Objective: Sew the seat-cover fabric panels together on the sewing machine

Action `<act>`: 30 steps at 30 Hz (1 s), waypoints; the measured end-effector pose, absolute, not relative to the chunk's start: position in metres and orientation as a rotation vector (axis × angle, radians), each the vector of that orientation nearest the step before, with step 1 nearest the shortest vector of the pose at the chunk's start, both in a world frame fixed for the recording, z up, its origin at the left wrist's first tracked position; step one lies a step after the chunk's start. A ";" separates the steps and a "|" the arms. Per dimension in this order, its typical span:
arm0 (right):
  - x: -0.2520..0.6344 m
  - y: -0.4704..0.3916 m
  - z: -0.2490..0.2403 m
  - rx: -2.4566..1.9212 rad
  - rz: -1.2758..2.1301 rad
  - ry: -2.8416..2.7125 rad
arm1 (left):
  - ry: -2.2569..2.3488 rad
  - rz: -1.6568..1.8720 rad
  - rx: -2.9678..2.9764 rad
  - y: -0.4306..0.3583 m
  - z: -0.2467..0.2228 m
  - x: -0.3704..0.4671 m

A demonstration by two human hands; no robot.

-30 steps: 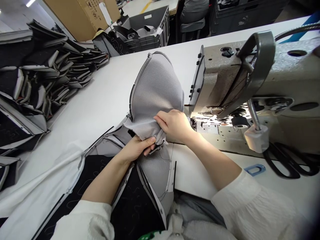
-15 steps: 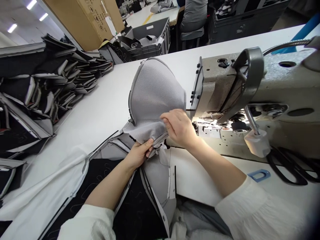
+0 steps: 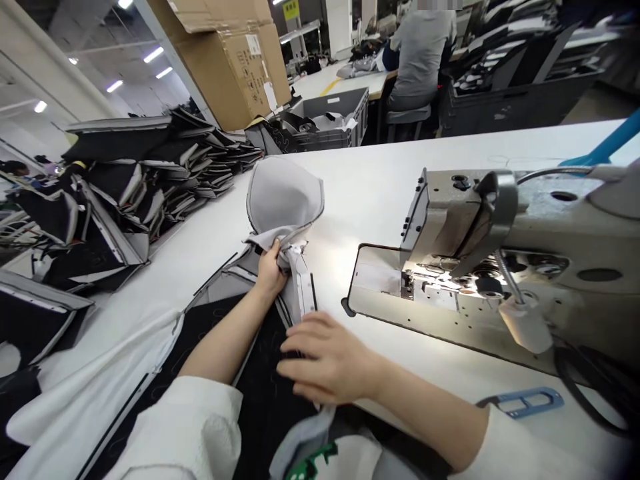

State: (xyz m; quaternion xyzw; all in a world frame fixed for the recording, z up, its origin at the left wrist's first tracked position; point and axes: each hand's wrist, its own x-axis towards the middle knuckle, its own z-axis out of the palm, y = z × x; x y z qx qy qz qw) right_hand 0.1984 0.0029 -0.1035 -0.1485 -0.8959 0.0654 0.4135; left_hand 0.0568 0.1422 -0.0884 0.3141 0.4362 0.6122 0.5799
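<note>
My left hand is closed on the bunched grey part of a sewn fabric cover. Beyond that hand, a rounded grey panel of the cover lies on the white table. Its black panels spread back toward me, under my left forearm. My right hand is over the cover's near edge, fingers spread and slightly blurred, holding nothing; whether it touches the fabric I cannot tell. To the right is a sewing machine, its lit needle area apart from the cloth.
A tall pile of black and grey covers stands at the left. Blue thread snips and black-handled scissors lie at the right. Behind the table are a grey crate, cardboard boxes and a seated person.
My right hand has let go of the grey fabric and come back toward me, opening. My left hand has carried the cover left, away from the machine. The head view has tilted up.
</note>
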 end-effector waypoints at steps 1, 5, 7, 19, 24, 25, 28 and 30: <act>0.190 -0.003 -0.109 -0.362 0.180 -2.312 | 1.053 1.456 0.763 0.154 -0.085 0.054; 0.179 -0.013 -0.125 -0.488 0.251 -2.364 | 1.118 1.429 0.820 0.172 -0.075 0.046; 0.183 -0.015 -0.129 -0.456 0.261 -2.369 | 1.135 1.360 0.870 0.165 -0.076 0.045; 0.193 -0.028 -0.142 -0.398 0.226 -2.450 | 1.499 0.777 1.906 0.118 -0.086 0.070; 0.190 -0.028 -0.145 -0.425 0.204 -2.447 | 1.376 0.856 1.843 0.135 -0.090 0.072; 0.190 -0.028 -0.146 -0.405 0.180 -2.434 | 1.342 0.891 1.823 0.137 -0.090 0.069; 0.187 -0.030 -0.147 -0.309 0.085 -2.395 | 1.233 1.025 1.633 0.134 -0.090 0.058; 0.184 -0.032 -0.148 -0.236 0.023 -2.393 | 1.130 1.103 1.373 0.129 -0.092 0.051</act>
